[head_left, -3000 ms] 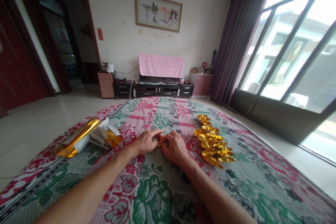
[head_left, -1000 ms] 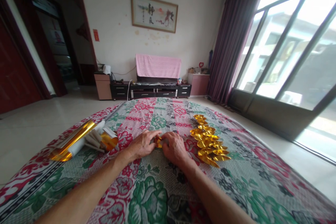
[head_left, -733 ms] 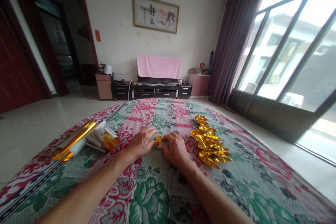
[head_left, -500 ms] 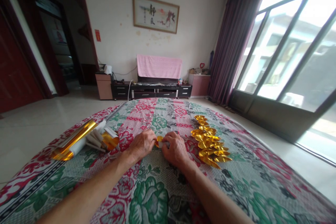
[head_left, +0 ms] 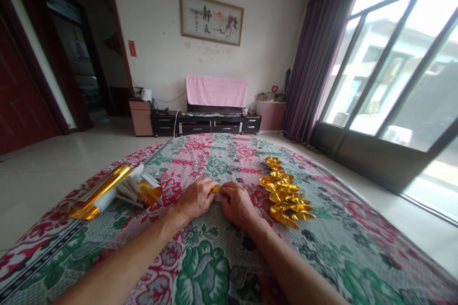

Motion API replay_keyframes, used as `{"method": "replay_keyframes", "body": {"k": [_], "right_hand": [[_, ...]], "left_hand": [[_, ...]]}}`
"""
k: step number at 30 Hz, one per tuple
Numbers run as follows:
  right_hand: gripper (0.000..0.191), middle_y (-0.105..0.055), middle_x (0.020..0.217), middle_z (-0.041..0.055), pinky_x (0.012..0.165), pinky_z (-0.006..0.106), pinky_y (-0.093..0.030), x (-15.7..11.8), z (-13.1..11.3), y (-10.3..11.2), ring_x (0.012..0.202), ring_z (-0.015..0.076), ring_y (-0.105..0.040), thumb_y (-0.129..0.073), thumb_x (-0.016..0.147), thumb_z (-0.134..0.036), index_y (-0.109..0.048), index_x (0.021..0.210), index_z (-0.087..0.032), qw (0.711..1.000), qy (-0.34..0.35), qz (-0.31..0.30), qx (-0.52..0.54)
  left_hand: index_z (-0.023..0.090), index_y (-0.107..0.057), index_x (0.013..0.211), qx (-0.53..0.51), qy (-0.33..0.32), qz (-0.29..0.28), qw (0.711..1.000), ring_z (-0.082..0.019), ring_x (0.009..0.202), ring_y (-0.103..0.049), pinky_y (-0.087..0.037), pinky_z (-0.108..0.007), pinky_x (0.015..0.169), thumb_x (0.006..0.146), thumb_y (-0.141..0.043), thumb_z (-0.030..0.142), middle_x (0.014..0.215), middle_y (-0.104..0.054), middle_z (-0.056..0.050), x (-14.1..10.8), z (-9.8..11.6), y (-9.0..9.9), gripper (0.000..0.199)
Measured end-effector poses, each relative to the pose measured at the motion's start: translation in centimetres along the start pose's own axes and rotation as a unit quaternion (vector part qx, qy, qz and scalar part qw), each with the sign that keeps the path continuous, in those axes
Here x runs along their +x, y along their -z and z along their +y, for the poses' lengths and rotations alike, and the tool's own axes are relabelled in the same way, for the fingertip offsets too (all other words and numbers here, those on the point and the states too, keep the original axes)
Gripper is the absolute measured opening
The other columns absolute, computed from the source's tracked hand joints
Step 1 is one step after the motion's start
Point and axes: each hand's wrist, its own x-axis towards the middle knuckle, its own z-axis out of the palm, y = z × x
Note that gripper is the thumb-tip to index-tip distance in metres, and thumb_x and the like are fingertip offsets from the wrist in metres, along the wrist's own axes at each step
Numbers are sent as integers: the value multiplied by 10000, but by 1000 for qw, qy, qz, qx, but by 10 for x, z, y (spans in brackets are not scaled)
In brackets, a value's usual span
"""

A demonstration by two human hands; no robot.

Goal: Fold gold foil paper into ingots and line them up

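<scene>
Between my two hands, low over the flowered cloth, is a small piece of gold foil paper [head_left: 216,189] with a pale underside. My left hand [head_left: 196,196] pinches its left end. The fingers of my right hand [head_left: 236,201] are closed on its right end, and they cover much of it. To the right stands a row of folded gold foil paper pieces [head_left: 286,190], boat-like with pointed ends. On the left lies a rolled stack of gold foil sheets [head_left: 103,193], beside several pale paper rolls [head_left: 129,190] and a curled gold sheet [head_left: 150,192].
A red, green and grey flowered cloth [head_left: 203,267] covers the rounded table. Beyond its far edge are the tiled floor and a low black cabinet [head_left: 214,127] with a pink cloth [head_left: 216,89] above. Tall windows [head_left: 393,71] and a purple curtain [head_left: 315,57] are on the right.
My hands have drawn slightly closer together on the gold foil paper, and less of it shows between them. The row and the stack stay where they were.
</scene>
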Motion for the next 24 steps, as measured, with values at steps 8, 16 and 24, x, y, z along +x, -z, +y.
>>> {"method": "replay_keyframes", "body": {"k": [8, 16, 24], "right_hand": [[264, -623, 864, 57, 788, 244, -429, -2, -5, 8, 835, 152, -556, -486, 632, -48, -665, 790, -160, 1000, 8, -21, 16], [400, -635, 943, 54, 837, 258, -430, 0, 5, 18, 892, 154, -567, -453, 577, -15, -655, 887, -168, 995, 54, -56, 65], [399, -632, 959, 42, 821, 245, -436, 0, 5, 23, 896, 147, -570, -441, 585, -13, -655, 878, -179, 994, 55, -69, 71]], "left_hand": [[185, -631, 814, 38, -24, -11, 999, -171, 863, -536, -425, -300, 824, 833, -445, 163, 840, -606, -42, -1, -5, 0, 188], [188, -636, 918, 26, -62, -16, 998, -184, 878, -549, -427, -318, 850, 808, -483, 194, 895, -629, -53, -3, 0, 4, 189], [195, -514, 1192, -31, -22, 7, 999, -186, 929, -576, -441, -326, 894, 745, -528, 181, 969, -646, -48, -5, -9, 1, 448]]}}
